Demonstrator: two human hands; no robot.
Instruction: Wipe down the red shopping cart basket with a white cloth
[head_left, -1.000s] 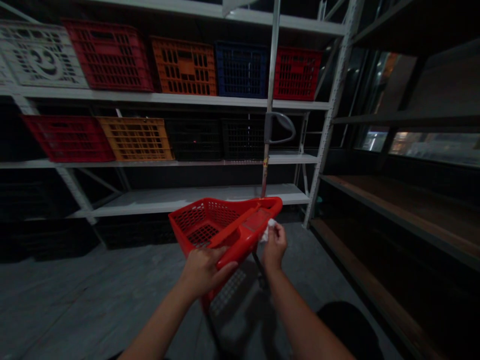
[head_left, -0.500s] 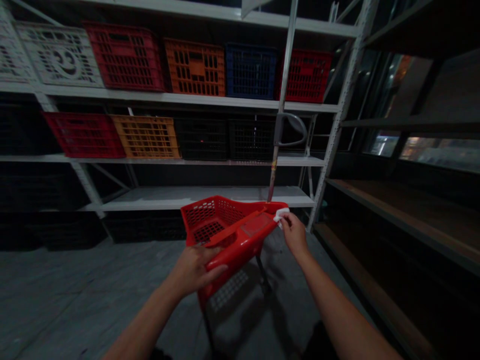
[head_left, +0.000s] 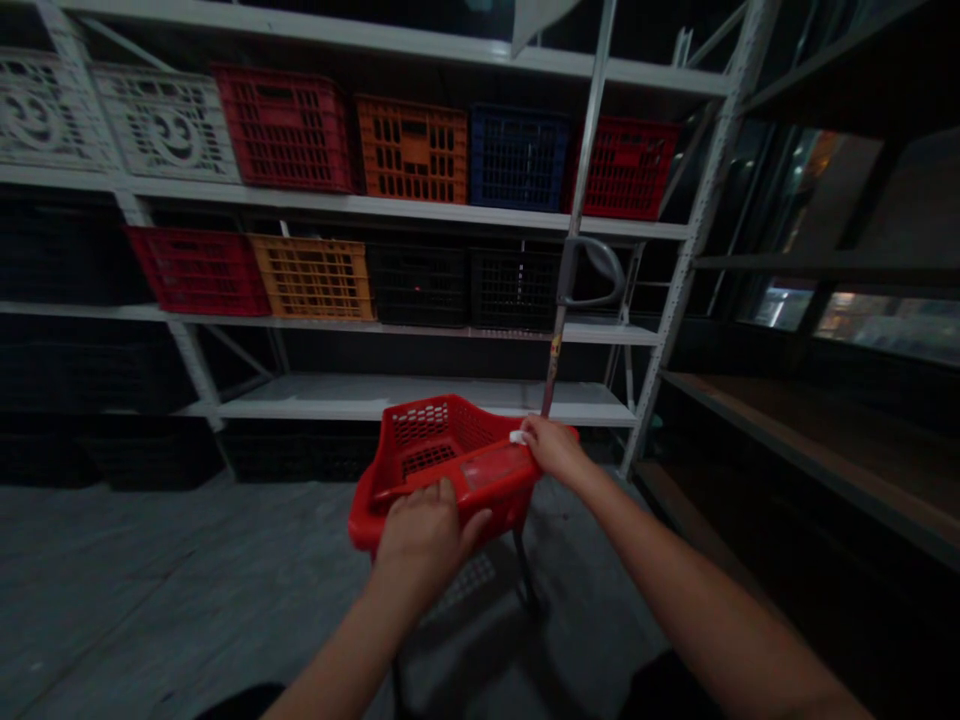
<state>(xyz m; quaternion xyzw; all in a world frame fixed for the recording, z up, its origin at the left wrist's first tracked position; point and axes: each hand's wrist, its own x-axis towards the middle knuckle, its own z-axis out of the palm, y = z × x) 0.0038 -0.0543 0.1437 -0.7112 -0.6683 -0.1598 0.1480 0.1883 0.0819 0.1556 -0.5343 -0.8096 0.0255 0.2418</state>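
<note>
"Where do we have our left hand?"

"On the near edge of the red cart. Our fingers are folded over its handle, gripping it, and the thumb lies along the near face."

"And our right hand?"

"At the right end of the cart's top. We have a small white cloth pinched between thumb and fingertips, just beside the flat panel in the cart's handle. Whether the other fingers touch the plastic, we cannot tell; the back of the hand hides them."

"What do we see around the cart?"

"Under it, the grey floor. Behind it, a metal pole rises at a slant, with a grey loop handle on it. Farther behind the cart is the white rack."

"With crates on it?"

"Yes, we count an orange crate and a blue crate among those on the higher row, and a yellow crate among those below, all beyond the cart."

"And right of the cart?"

"Brown shelves, well apart from our hands."
</note>
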